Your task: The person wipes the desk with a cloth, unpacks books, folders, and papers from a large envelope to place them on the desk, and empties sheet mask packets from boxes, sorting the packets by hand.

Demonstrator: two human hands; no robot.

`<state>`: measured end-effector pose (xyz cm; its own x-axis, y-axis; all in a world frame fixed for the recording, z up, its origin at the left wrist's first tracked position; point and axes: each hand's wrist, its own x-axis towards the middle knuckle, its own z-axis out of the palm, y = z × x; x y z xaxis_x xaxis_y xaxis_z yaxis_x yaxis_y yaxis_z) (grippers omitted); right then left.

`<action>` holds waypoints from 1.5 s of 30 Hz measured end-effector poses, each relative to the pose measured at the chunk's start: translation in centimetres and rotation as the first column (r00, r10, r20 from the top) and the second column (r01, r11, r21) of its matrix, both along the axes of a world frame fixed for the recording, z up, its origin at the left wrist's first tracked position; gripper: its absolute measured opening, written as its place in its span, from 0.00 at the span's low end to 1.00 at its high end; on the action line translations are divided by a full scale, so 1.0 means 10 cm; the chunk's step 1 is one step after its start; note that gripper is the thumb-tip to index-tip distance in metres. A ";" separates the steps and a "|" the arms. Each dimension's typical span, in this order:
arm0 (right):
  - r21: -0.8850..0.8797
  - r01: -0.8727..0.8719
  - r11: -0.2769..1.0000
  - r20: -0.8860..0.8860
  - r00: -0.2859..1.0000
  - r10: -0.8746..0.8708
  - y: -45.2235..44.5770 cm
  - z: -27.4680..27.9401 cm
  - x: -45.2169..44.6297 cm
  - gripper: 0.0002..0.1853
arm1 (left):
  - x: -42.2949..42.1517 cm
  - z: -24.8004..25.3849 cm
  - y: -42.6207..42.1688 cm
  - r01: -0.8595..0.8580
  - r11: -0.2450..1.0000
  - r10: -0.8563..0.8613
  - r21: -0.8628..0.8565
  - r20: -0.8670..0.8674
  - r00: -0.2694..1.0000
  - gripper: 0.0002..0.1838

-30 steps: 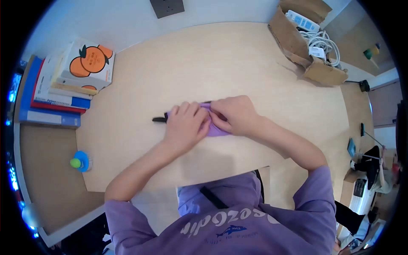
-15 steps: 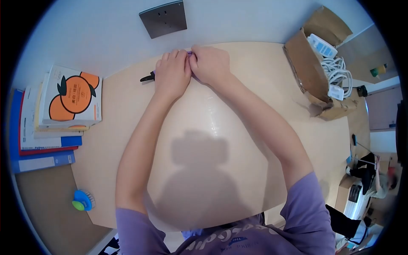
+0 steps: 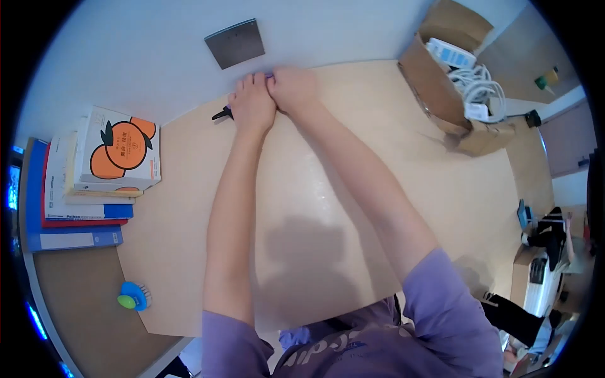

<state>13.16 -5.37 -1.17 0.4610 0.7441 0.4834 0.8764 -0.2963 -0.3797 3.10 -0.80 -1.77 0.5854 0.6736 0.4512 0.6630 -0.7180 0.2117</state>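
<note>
Close to the wall, at the far edge of the table (image 3: 315, 264), my two hands rest side by side on a slim purple object with a black end (image 3: 220, 114). Its black tip sticks out to the left, and a bit of purple shows between the hands; the rest is covered, so its kind cannot be made out. My left hand (image 3: 253, 104) lies over it with the fingers bent down around it. My right hand (image 3: 293, 89) is closed in a fist on the purple part, its thumb side against the left hand.
On the left stands a stack of books and binders (image 3: 82, 239) with an orange-printed white box (image 3: 151, 170) on top. A blue and green brush (image 3: 133, 296) lies nearer. At the right sits a cardboard box (image 3: 435, 82) of white cables (image 3: 479, 88). A wall socket (image 3: 235, 44) is above my hands.
The camera view has shifted, so the table and its objects sit differently in frame. Both hands stay on the purple object at the far edge, with little visible movement.
</note>
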 end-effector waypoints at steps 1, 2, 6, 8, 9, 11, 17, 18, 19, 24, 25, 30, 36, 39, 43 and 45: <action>-0.044 0.020 0.999 -0.014 1.000 -0.020 -0.07 0.04 -0.06 0.15 | -0.01 -0.02 -0.03 -0.002 1.000 0.002 -0.009 -0.010 1.000 0.17; -0.086 0.034 0.996 -0.028 0.999 -0.037 -0.14 0.07 -0.09 0.15 | -0.03 -0.04 -0.05 -0.009 1.000 0.009 -0.016 -0.020 1.000 0.18; -0.061 -0.018 0.998 0.014 1.000 0.019 -0.49 0.03 -0.23 0.15 | -0.26 -0.04 -0.30 0.073 0.997 -0.075 -0.019 -0.095 0.993 0.16; -0.053 -0.066 0.996 0.016 0.998 0.067 -0.72 0.02 -0.28 0.16 | -0.40 -0.01 -0.50 0.113 0.994 -0.113 -0.007 -0.103 0.988 0.15; -0.081 -0.099 0.992 0.026 0.995 0.101 -0.85 0.04 -0.32 0.15 | -0.48 0.01 -0.62 0.145 0.989 -0.147 -0.024 -0.090 0.985 0.15; -0.137 -0.160 0.978 0.037 0.985 0.167 -1.20 0.05 -0.37 0.15 | -0.66 0.02 -0.92 0.213 0.975 -0.217 -0.057 -0.069 0.974 0.15; -0.249 -0.387 0.888 -0.057 0.921 0.386 -2.78 0.20 -0.60 0.12 | -1.28 0.24 -2.23 0.526 0.807 -0.541 -0.268 0.021 0.841 0.10; -0.246 -0.398 0.884 -0.048 0.916 0.399 -3.04 0.20 -0.65 0.11 | -1.34 0.24 -2.46 0.556 0.782 -0.576 -0.282 0.012 0.817 0.09; -0.242 -0.406 0.881 -0.030 0.911 0.412 -3.27 0.21 -0.67 0.10 | -1.38 0.24 -2.66 0.587 0.757 -0.611 -0.288 0.009 0.792 0.09; -0.257 -0.398 0.881 0.081 0.899 0.430 -4.05 0.17 -0.64 0.08 | -1.38 0.28 -3.19 0.781 0.571 -0.781 -0.251 0.125 0.611 0.07; -0.268 -0.384 0.883 0.072 0.906 0.416 -4.11 0.17 -0.60 0.08 | -1.34 0.28 -3.21 0.801 0.537 -0.802 -0.264 0.135 0.582 0.07; -0.281 -0.221 0.934 0.029 0.971 0.239 -3.91 0.20 -0.33 0.08 | -0.92 0.18 -3.00 0.847 0.506 -0.846 -0.166 0.095 0.524 0.06; -0.099 -0.065 0.993 0.028 0.997 0.068 -2.98 0.05 0.31 0.09 | -0.20 0.20 -2.22 0.739 0.651 -0.733 -0.173 0.108 0.672 0.07; -0.097 0.074 0.993 -0.008 0.997 -0.075 -2.33 0.05 0.68 0.13 | 0.24 0.11 -1.85 0.621 0.780 -0.614 -0.078 0.089 0.784 0.07; -0.106 0.150 0.983 0.015 0.989 -0.149 -1.73 0.05 0.98 0.14 | 0.64 0.04 -1.44 0.482 0.876 -0.481 -0.013 0.039 0.876 0.09; -0.091 0.169 0.981 0.039 0.985 -0.166 -1.52 0.06 1.09 0.15 | 0.75 0.00 -1.27 0.473 0.881 -0.472 -0.011 0.065 0.879 0.10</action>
